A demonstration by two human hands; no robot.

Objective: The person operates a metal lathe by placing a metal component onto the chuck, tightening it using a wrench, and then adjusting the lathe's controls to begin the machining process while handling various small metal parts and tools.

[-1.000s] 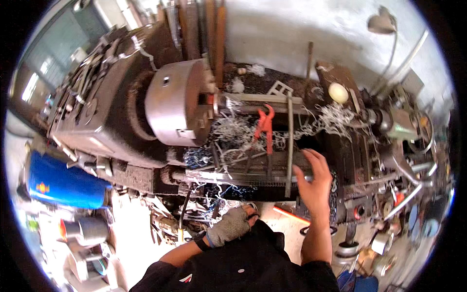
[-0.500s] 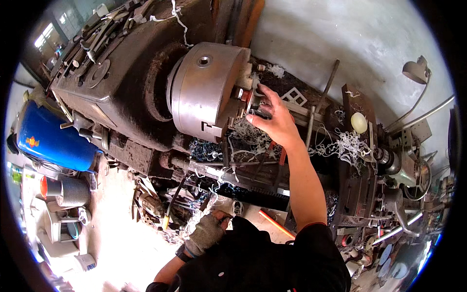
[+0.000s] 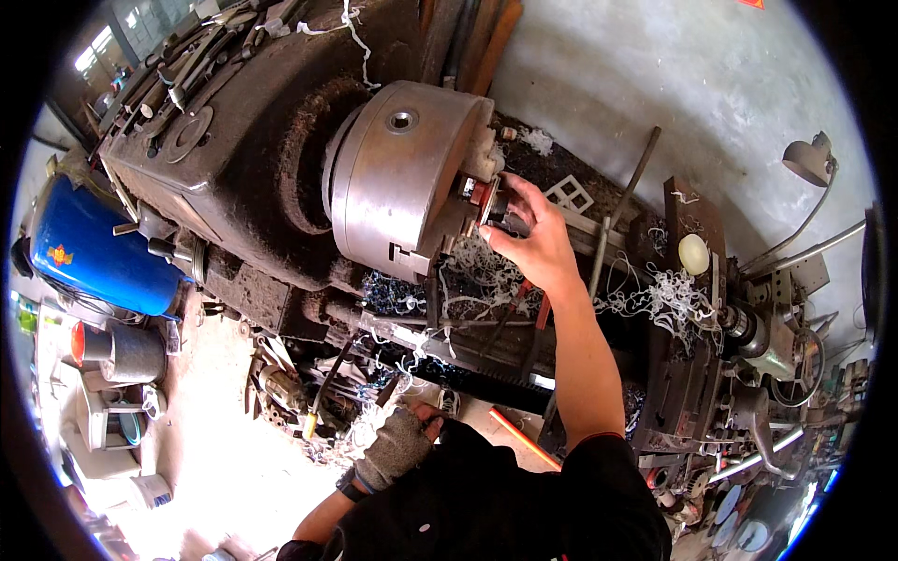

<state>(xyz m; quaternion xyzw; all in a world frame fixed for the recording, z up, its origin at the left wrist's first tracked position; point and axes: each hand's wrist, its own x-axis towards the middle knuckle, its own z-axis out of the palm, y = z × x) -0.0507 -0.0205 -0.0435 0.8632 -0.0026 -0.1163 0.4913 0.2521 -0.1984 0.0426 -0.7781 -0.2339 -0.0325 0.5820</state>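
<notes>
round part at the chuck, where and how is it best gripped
The round part is probably best pinched across its outer rim, coming from the right: the chuck blocks its left side, while the rim sticks out rightward. The right hand curves around it there.

Single fisheye view from the wearer's head, looking down and forward, near the right hand (image 3: 544,245) and steel chuck (image 3: 398,182), grey wall (image 3: 645,79) farther off

Your view: floor (image 3: 210,411) at your left, blown-out white; chuck (image 3: 393,182), soft sheen; wall (image 3: 645,75), pale, faintly shadowed; centre, crisp; edges, fisheye-bent, black-cornered.
</notes>
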